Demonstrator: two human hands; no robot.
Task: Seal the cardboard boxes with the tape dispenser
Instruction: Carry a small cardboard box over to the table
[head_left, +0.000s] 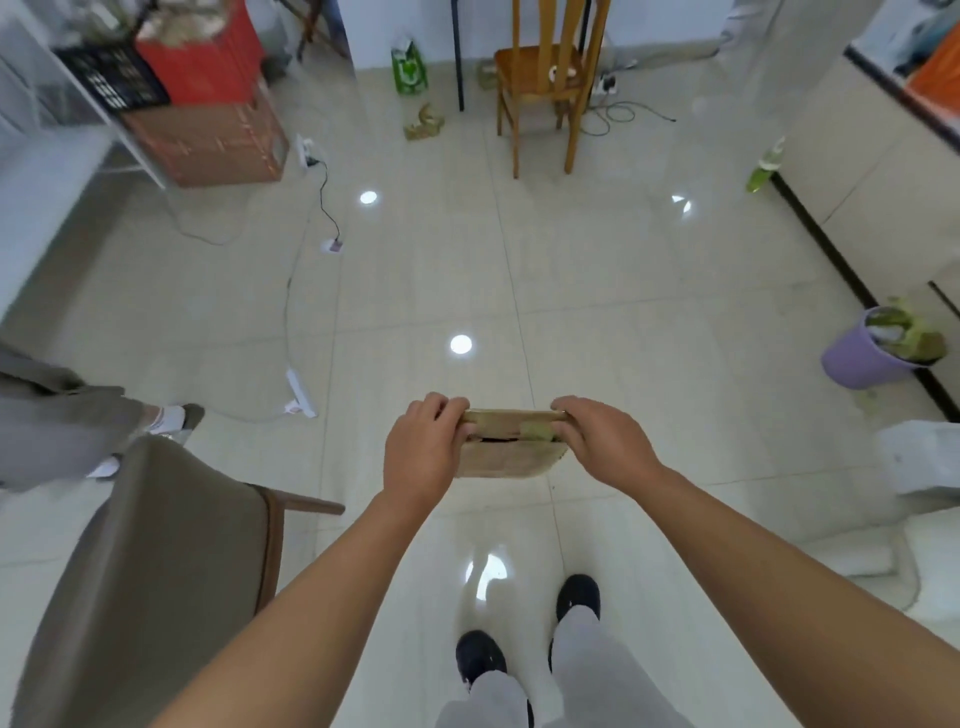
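A single wide-angle head view looks forward and steeply down from standing height. The outstretched hands sit near, just below frame centre; the wearer's shoes (524, 639) lie at the bottom edge, and the tiled floor (623, 270) runs away to a wooden chair (545, 73) at the top.

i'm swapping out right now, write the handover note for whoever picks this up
Left hand: grips the left end of the box.
Right hand: grips its right end.
Box: small, held in the air over the tiled floor, some tape already on its near face, with a dark gap showing by the top edge.
Tape dispenser: not in view.
Done: box picked up, partly taped.
Left: find the dispenser, close that gap, then seal any other boxes.
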